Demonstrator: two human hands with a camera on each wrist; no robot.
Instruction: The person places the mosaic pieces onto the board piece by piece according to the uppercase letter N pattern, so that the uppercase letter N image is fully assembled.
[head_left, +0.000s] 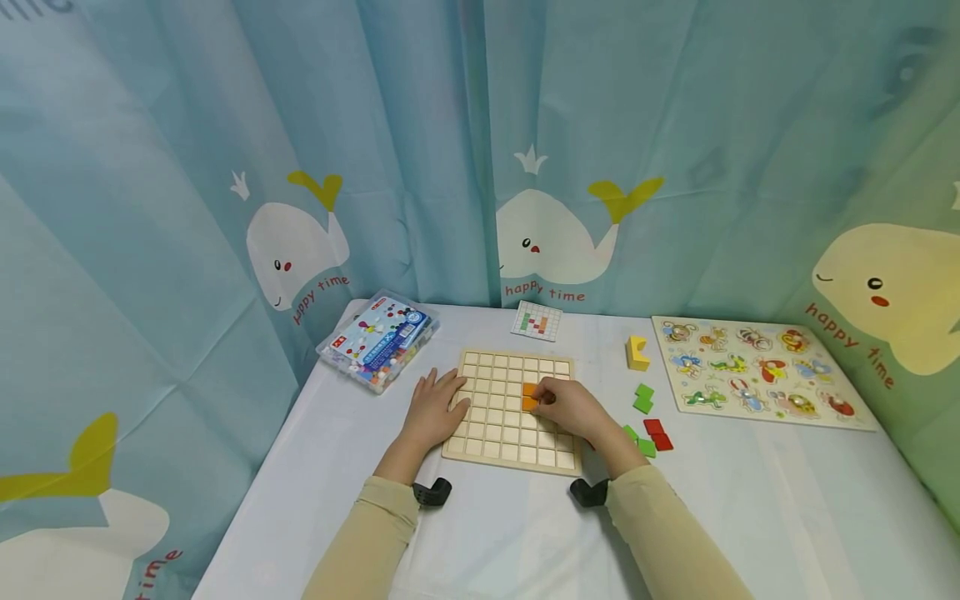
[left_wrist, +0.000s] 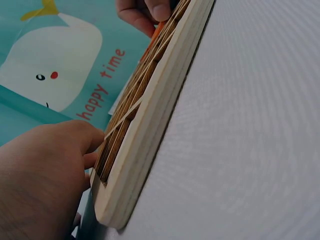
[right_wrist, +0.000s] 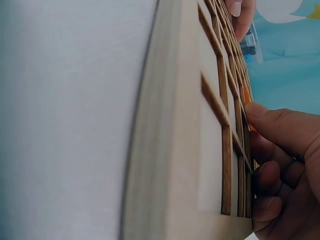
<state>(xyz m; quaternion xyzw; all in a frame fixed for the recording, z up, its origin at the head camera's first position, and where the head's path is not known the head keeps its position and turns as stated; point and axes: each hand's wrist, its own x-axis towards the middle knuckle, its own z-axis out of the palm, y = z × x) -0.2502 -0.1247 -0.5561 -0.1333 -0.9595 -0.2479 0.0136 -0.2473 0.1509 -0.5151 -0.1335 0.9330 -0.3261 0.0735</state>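
Observation:
A wooden grid board [head_left: 498, 450] with square cells lies on the table. Two orange square tiles [head_left: 529, 389] sit in neighbouring cells right of its middle. My right hand [head_left: 572, 410] is over the board's right half, thumb and fingers pinching the nearer tile. In the right wrist view the thumb [right_wrist: 280, 125] meets an orange edge [right_wrist: 246, 95], while the other fingers are curled beneath. My left hand [head_left: 435, 408] rests along the board's left edge, fingers extended. The left wrist view shows that hand [left_wrist: 47, 175] against the board's corner.
Green tiles [head_left: 643, 398] and red tiles [head_left: 658, 435] lie right of the board, with a yellow block [head_left: 637, 353] behind. An insect picture puzzle [head_left: 765, 375] is at far right. A patterned card [head_left: 537, 321] and a plastic box [head_left: 378, 340] stand near the curtain.

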